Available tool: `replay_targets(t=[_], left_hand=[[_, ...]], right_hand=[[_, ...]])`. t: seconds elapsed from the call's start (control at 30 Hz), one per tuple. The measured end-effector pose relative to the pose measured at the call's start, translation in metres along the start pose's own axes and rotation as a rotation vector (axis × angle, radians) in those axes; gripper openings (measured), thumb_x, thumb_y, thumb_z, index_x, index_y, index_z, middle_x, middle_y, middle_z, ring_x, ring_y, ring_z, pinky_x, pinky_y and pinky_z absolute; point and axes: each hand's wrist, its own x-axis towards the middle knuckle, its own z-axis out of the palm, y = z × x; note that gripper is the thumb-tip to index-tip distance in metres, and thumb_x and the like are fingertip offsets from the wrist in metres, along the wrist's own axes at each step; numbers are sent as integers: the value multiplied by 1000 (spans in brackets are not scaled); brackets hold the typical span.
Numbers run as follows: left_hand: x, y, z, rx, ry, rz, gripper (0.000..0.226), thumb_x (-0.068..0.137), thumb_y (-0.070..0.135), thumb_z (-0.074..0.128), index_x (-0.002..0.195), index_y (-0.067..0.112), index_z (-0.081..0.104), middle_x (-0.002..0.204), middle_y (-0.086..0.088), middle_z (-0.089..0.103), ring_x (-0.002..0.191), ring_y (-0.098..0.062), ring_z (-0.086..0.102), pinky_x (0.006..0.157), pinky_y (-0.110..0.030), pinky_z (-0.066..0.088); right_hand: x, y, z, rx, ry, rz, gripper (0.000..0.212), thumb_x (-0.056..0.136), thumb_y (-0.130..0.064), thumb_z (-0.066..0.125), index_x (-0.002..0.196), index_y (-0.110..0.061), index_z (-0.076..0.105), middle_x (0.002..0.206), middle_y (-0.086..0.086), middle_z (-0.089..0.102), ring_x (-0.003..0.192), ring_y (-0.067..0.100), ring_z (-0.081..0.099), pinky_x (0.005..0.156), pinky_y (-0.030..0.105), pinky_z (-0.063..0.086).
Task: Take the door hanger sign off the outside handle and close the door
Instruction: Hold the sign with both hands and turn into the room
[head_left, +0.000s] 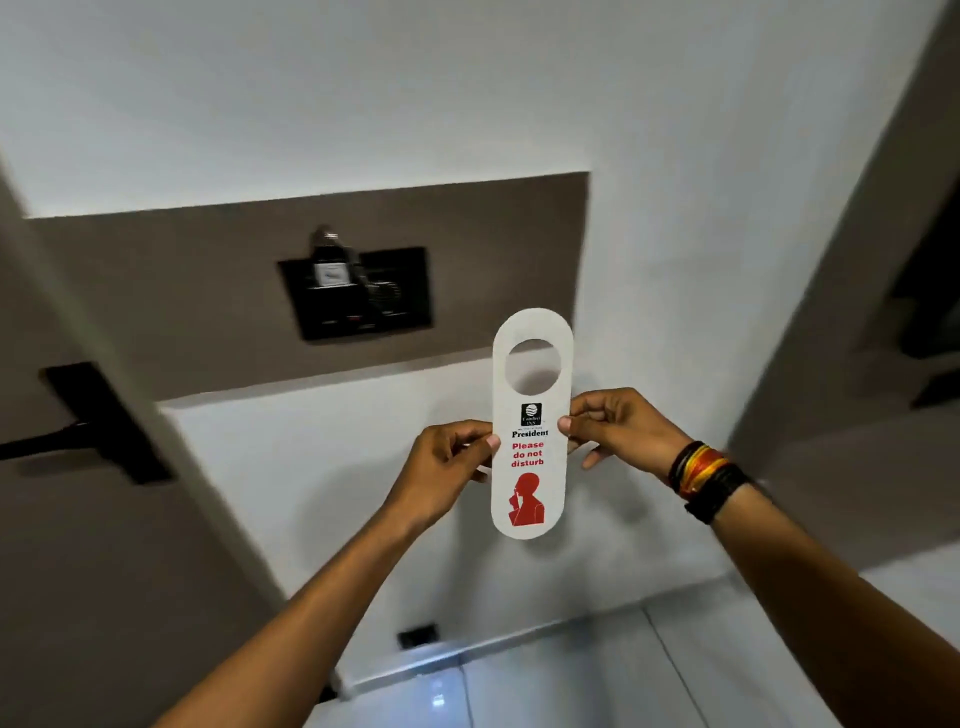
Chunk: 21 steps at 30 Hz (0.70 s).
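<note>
Head view: both hands hold the door hanger sign (531, 457) upright, left hand (451, 461) and right hand (618, 427) fingers pinched on its side edges; door handle (47, 441) sits far left.

Upright white door hanger sign (531, 431), handheld

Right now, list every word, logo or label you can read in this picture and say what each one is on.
"President": black print on the door hanger sign, held upright by the left hand and right hand.
"Please do not disturb": red print on the same sign, above a red shushing figure.
Black logo box on the sign: lettering too small to read.
White tag on the dark wall panel: blurred, unreadable.
</note>
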Motion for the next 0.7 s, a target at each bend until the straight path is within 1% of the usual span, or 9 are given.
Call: replay_targets(t=[0.07,0.13,0.23,0.33,0.4,0.43,0.53,0.6,0.7], left_hand=[[24,-2,58,16,-74,-17,23,102,25,61,116,20,78,108,6,83,95,-16,79,81,-32,65],[46,-6,121,29,-149,-36,23,101,27,61,117,21,78,110,6,82,95,-16,78,84,-35,66],[76,-11,227,23,-269,-74,22,101,25,62,114,20,79,110,4,82,95,-16,78,84,-36,66],[103,-20,330,-13,-351,-154,21,100,27,64,114,21,79,112,3,81,95,-16,78,85,-37,66],[117,-29,381,-44,-365,-236,21,99,27,66,114,18,78,111,0,82,93,-18,79,85,-40,66],[124,-34,403,-50,-369,-276,21,98,26,66,113,16,78,110,-3,82,92,-20,79,83,-40,67],[146,-53,467,-44,-382,-393,19,97,23,67,110,13,78,110,-7,82,87,-25,80,76,-35,65],[160,-63,493,-39,-373,-461,19,97,21,68,110,12,78,110,-10,81,88,-30,80,74,-35,65],[180,-81,523,-14,-309,-533,20,98,19,65,111,15,79,111,-10,81,89,-33,79,80,-41,66]], right_hand=[[-15,41,-49,27,76,50,17,97,-13,70,107,-1,76,103,19,81,89,29,77,64,31,65],[-35,86,-97,74,160,119,12,95,-9,72,101,1,76,94,19,81,83,29,74,61,31,63],[-71,153,-174,145,273,243,4,93,-6,73,96,-6,76,79,3,79,71,19,73,59,27,62],[-96,217,-245,125,367,363,19,92,-13,76,110,-8,76,92,7,80,74,17,76,66,29,66],[-105,250,-275,126,444,405,22,91,-16,78,111,-8,77,99,13,81,83,29,79,74,42,67],[-107,264,-286,138,498,420,21,91,-15,78,110,-7,77,99,15,82,84,31,79,73,44,67],[-105,306,-315,160,628,499,16,91,-9,77,106,-4,77,94,16,81,87,37,78,66,35,64],[-94,331,-326,183,689,559,16,88,-10,80,102,-4,77,97,20,80,92,44,76,72,40,64],[-66,365,-339,176,736,644,15,86,-12,83,99,-7,77,99,17,80,91,41,76,73,43,65]])
